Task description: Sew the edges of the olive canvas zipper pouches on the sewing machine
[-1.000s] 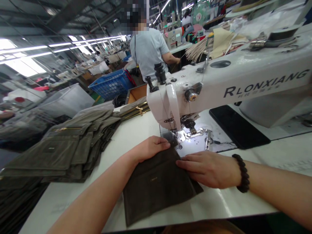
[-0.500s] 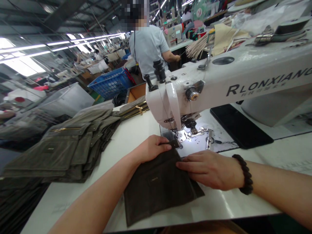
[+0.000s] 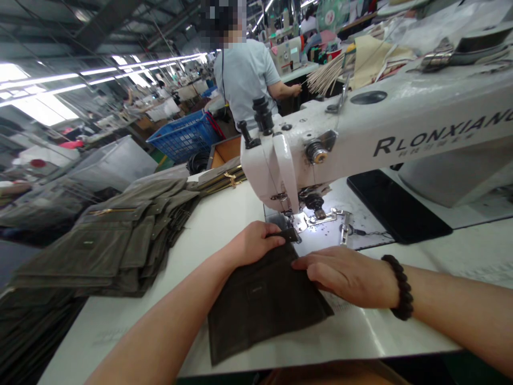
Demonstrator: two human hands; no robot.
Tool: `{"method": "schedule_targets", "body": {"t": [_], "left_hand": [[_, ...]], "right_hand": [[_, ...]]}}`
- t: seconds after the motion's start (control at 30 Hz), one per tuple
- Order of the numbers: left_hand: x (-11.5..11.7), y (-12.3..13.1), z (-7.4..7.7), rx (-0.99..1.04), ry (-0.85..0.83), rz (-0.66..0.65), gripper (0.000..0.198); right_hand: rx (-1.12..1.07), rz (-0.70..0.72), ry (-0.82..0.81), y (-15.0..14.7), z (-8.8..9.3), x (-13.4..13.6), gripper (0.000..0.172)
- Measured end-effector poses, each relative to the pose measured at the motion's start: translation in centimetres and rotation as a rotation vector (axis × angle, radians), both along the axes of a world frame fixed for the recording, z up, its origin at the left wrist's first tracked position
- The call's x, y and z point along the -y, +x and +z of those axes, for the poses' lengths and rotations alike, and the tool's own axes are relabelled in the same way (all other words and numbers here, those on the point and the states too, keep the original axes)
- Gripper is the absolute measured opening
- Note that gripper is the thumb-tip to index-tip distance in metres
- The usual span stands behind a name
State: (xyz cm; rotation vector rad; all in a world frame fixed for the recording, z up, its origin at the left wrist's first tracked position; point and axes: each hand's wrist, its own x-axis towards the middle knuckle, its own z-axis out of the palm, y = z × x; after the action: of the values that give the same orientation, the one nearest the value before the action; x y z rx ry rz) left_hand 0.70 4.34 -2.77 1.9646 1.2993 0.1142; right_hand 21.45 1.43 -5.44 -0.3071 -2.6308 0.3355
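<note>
A dark olive fabric panel (image 3: 272,310) with a small label lies on the white table, its top edge at the needle area of a white sewing machine (image 3: 276,160). With thumb and fingers closed, my left hand (image 3: 256,243) pinches the panel's upper edge beside a short dark tab (image 3: 289,234) by the presser foot (image 3: 296,235). My right hand (image 3: 348,275), a dark beaded bracelet on its wrist, closes on the panel's right edge. Its fingertips are partly hidden.
Piles of similar olive panels (image 3: 116,246) cover the table's left side. A black phone (image 3: 396,206) lies under the machine arm. Behind the machine stand a person in a light shirt (image 3: 246,80) and a blue plastic crate (image 3: 184,136). Zippered pieces (image 3: 220,179) lie at the back.
My right thumb and fingers have drawn together at the panel's edge. The panel's lower part has shifted slightly upward; my left hand stays nearly in place.
</note>
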Motion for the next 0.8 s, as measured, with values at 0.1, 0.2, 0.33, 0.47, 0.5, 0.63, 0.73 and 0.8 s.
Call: {"method": "schedule_targets", "body": {"t": [0.1,0.2,0.33,0.47,0.5,0.63,0.73,0.8], "left_hand": [[-0.06,-0.01,0.02,-0.013,0.0,0.03,0.02],[-0.1,-0.05,0.0,-0.028,-0.009,0.042,0.021],[-0.32,0.05,-0.3,-0.039,0.003,0.051,0.021],[-0.46,0.23,-0.74,-0.065,0.031,0.038,0.021],[-0.46,0.26,-0.81,-0.068,0.037,0.038,0.022],[-0.34,0.37,-0.9,-0.079,0.069,0.032,0.021],[-0.17,0.45,-0.83,-0.13,0.128,0.034,0.022],[0.05,0.41,-0.77,-0.208,0.174,0.061,0.022]], "right_hand": [[0.066,0.05,-0.007,0.07,0.19,-0.33,0.028],[0.094,0.093,0.03,0.16,0.44,-0.62,0.028],[0.116,0.065,0.111,0.22,0.53,-0.71,0.029],[0.191,0.025,0.177,0.14,0.36,-0.61,0.029],[0.206,0.016,0.186,0.1,0.3,-0.57,0.028],[0.288,0.01,0.169,0.01,0.12,-0.42,0.021],[0.334,0.007,0.141,-0.11,0.04,-0.45,0.016],[0.337,-0.005,0.137,-0.33,-0.02,-0.54,0.015]]}}
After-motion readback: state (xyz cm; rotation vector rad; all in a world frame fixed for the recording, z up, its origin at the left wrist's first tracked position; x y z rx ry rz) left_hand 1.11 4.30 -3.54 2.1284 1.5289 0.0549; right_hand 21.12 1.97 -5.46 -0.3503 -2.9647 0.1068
